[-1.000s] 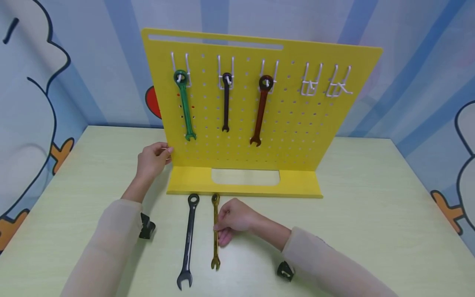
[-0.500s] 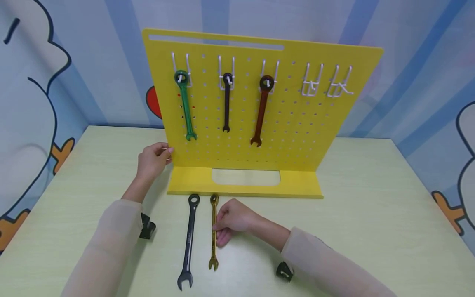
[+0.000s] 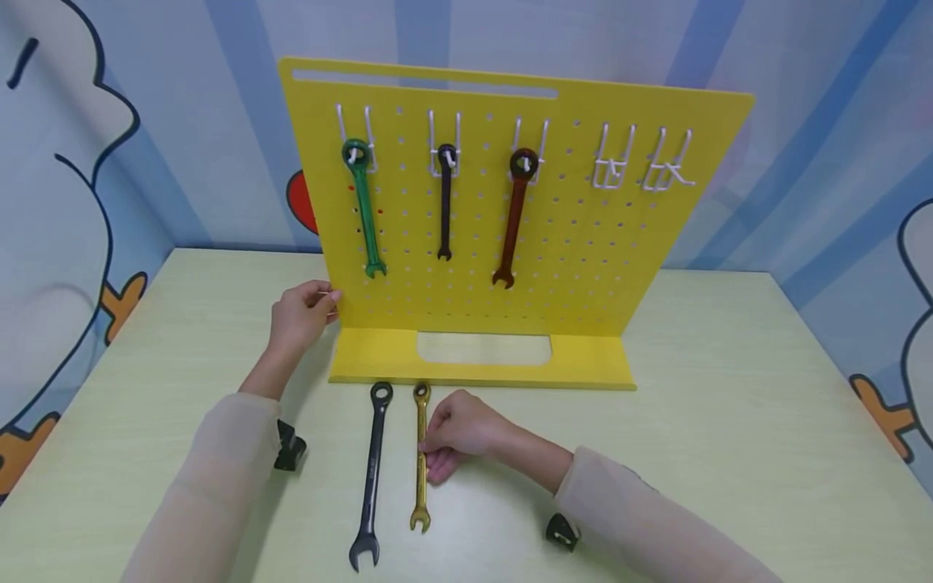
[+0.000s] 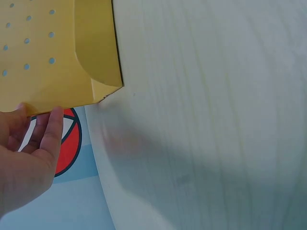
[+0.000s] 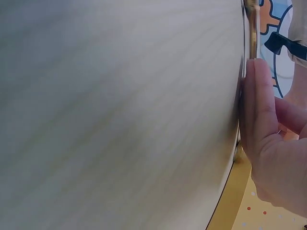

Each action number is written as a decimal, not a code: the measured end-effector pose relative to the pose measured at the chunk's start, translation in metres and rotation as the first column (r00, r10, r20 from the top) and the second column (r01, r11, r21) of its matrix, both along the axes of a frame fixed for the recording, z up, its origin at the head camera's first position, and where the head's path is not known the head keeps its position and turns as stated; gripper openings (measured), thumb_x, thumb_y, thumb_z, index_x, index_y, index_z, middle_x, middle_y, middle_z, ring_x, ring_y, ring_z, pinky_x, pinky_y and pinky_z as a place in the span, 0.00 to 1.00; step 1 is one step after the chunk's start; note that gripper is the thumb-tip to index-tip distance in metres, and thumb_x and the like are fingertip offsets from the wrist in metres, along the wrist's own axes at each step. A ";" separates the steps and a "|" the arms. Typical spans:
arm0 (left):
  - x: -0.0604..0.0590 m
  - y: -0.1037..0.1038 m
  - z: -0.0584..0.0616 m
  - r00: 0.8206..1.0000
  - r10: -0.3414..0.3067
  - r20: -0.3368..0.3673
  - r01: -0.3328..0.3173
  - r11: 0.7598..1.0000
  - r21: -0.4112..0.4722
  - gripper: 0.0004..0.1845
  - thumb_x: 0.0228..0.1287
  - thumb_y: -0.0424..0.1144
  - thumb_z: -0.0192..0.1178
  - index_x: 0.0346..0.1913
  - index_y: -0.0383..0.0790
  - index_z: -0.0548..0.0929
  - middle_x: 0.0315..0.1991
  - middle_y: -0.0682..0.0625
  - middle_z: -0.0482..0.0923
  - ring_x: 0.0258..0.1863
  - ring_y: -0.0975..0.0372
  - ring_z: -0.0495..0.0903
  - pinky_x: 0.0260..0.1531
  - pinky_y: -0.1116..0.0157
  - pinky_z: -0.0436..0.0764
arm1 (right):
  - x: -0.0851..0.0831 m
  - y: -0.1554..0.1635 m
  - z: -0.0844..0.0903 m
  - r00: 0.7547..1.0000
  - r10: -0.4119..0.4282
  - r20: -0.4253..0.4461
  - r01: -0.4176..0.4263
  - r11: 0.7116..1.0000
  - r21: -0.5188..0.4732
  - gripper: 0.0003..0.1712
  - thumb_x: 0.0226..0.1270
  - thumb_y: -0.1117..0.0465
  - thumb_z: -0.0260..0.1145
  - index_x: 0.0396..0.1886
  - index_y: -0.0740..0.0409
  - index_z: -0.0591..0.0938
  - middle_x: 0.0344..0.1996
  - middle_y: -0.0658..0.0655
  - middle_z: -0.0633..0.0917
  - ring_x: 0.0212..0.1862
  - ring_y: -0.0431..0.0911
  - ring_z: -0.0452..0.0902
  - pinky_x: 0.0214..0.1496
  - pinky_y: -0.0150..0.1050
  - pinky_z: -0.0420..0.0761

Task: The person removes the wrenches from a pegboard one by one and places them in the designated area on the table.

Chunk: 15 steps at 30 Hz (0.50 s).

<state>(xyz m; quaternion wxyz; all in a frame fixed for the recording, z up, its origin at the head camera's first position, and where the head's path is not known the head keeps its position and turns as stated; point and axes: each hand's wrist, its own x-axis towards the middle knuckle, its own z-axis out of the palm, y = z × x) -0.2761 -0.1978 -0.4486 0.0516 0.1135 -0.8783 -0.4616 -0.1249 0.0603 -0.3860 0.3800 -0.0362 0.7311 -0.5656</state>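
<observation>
My left hand (image 3: 297,314) pinches the lower left edge of a yellow pegboard (image 3: 576,300); the left wrist view shows fingertips against the board's edge (image 4: 57,91). On the table just before the board's base, my right hand (image 3: 462,429) pinches a gold combination wrench (image 3: 421,413) at mid-shaft, its ring end towards the board. In the right wrist view that hand (image 5: 268,143) lies close to the tabletop, and part of the gold wrench (image 5: 253,28) shows beyond the fingertips. A larger dark grey combination wrench (image 3: 372,470) lies to the left, apart from it.
From white hooks on the board hang a green wrench (image 3: 366,210), a small black wrench (image 3: 445,206) and a reddish-brown wrench (image 3: 514,219). Two bare hooks (image 3: 611,166) are at the right. Behind the table (image 3: 729,389) stands a blue cartoon-patterned backdrop (image 3: 583,40).
The open end of the gold wrench has swung slightly left under my right hand. My left hand keeps its place on the board.
</observation>
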 end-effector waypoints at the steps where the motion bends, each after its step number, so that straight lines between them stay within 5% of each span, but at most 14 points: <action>1: 0.000 0.000 0.000 1.000 0.000 0.001 0.000 1.000 0.000 0.16 0.63 0.49 0.54 0.48 0.44 0.78 0.41 0.49 0.77 0.37 0.59 0.79 0.36 0.66 0.82 | 0.000 0.001 0.000 1.000 0.002 -0.005 -0.002 1.000 0.004 0.03 0.57 0.76 0.61 0.25 0.74 0.77 0.19 0.67 0.80 0.19 0.53 0.80 0.25 0.42 0.83; 15: 0.002 -0.001 0.000 1.000 -0.007 -0.003 0.007 1.000 0.002 0.17 0.63 0.49 0.54 0.49 0.43 0.78 0.42 0.48 0.77 0.38 0.59 0.79 0.37 0.65 0.81 | -0.003 0.010 0.003 0.999 0.030 -0.033 -0.030 1.000 -0.002 0.03 0.58 0.73 0.62 0.28 0.71 0.76 0.22 0.67 0.81 0.20 0.53 0.80 0.25 0.43 0.83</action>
